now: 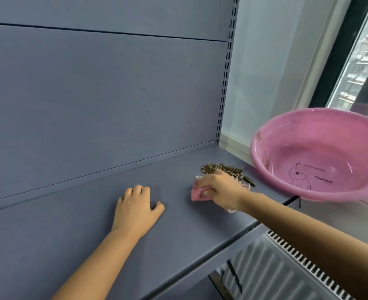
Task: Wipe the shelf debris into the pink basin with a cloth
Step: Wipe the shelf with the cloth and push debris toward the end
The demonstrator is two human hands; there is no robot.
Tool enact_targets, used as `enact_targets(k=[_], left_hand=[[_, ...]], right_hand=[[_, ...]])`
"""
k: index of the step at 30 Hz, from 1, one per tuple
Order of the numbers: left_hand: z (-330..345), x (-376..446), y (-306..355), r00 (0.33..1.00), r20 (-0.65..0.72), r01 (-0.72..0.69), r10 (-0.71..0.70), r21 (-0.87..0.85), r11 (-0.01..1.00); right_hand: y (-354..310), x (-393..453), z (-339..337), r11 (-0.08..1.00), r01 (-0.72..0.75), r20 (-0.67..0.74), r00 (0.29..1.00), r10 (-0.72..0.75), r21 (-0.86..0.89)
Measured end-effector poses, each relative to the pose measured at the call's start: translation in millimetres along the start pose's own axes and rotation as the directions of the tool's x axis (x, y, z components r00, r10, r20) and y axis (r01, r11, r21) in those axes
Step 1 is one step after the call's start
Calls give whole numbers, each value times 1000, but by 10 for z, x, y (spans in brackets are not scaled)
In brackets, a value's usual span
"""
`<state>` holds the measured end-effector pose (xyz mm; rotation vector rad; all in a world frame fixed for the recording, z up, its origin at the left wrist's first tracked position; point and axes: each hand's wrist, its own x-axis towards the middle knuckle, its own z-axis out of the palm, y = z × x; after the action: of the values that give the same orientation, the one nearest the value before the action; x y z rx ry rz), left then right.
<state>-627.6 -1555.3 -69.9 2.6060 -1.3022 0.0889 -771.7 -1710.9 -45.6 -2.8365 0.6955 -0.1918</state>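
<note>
Left hand [136, 210] is closest, palm down on the blue-grey shelf [70, 224], fingers loosely curled, holding nothing. Further right, the right hand [218, 189] is bunched around a pink cloth [197, 194] pressed onto the shelf, right up against a brown debris [221, 169] pile near the shelf's end. The pink basin [321, 156] sits tilted just past that end, by the window [360, 55]

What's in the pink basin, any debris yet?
Nearly empty. The pink basin shows a bare bottom with an elephant print and only a few brown smears near its rim. The debris sits piled on the shelf.
</note>
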Motion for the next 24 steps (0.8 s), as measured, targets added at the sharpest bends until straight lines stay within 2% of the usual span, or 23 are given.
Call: enact_targets(k=[4, 8, 10, 13, 17, 19, 22, 24], left_hand=[[22, -21, 18, 1000, 8, 17, -17, -9, 1000], [25, -46, 52, 999, 23, 25, -25, -2, 1000], [-4, -54, 57, 1000, 11, 27, -27, 4, 1000], [11, -52, 40, 1000, 14, 23, -23, -8, 1000], [9, -49, 43, 1000, 7, 24, -24, 2, 1000], [14, -43, 41, 1000, 9, 21, -21, 2, 1000], [19, -45, 41, 1000, 3, 19, -19, -9, 1000], [21, -38, 33, 1000, -2, 16, -16, -9, 1000]], right_hand=[[88, -290, 185, 995, 87, -133, 988, -79, 55], [249, -178, 141, 995, -56, -134, 989, 67, 84], [245, -114, 92, 994, -80, -172, 981, 91, 68], [18, -131, 111, 988, 62, -212, 977, -31, 141], [-164, -224, 253, 979, 199, -82, 977, -195, 44], [-49, -179, 254, 991, 123, -95, 989, -117, 56], [174, -87, 160, 995, -93, -132, 987, 96, 30], [212, -92, 107, 988, -155, -128, 980, 155, 12]])
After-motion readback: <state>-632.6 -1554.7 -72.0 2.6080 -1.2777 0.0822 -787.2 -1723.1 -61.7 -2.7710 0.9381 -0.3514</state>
